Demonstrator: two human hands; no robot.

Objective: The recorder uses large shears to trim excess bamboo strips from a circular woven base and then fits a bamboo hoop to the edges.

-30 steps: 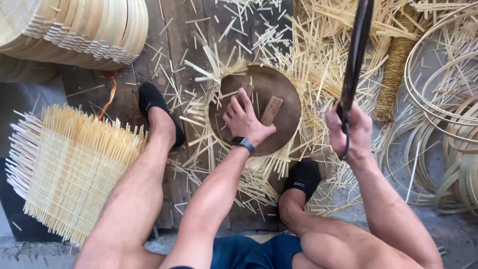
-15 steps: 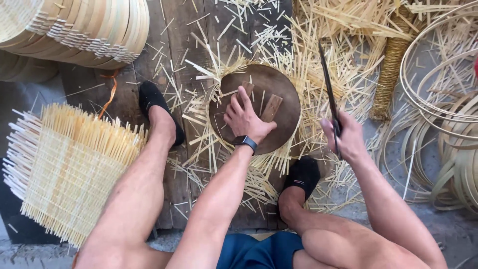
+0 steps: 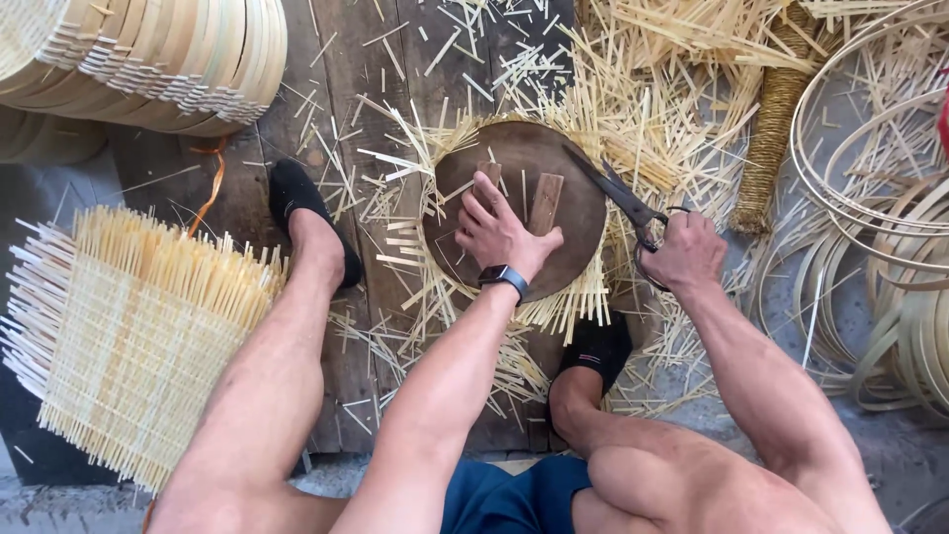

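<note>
A round dark wooden disc [image 3: 578,203] lies on a woven bamboo mat whose strip ends [image 3: 415,188] stick out all around it. My left hand [image 3: 502,233], with a dark watch on the wrist, presses flat on the disc beside a small wooden block [image 3: 545,203]. My right hand [image 3: 684,253] grips the handles of large dark shears [image 3: 618,196], whose blades lie along the disc's right edge among the strip ends. My legs are spread on either side, with feet in black shoes.
A square woven bamboo mat [image 3: 129,336] lies at the left. Stacked woven trays [image 3: 148,59] stand at the upper left. Coiled bamboo hoops [image 3: 880,198] and a rope-wound bundle [image 3: 771,129] are at the right. Cut bamboo scraps [image 3: 672,69] litter the plank floor.
My right hand has lowered the shears from upright in the air down to the disc's right edge. The left hand has stayed on the disc.
</note>
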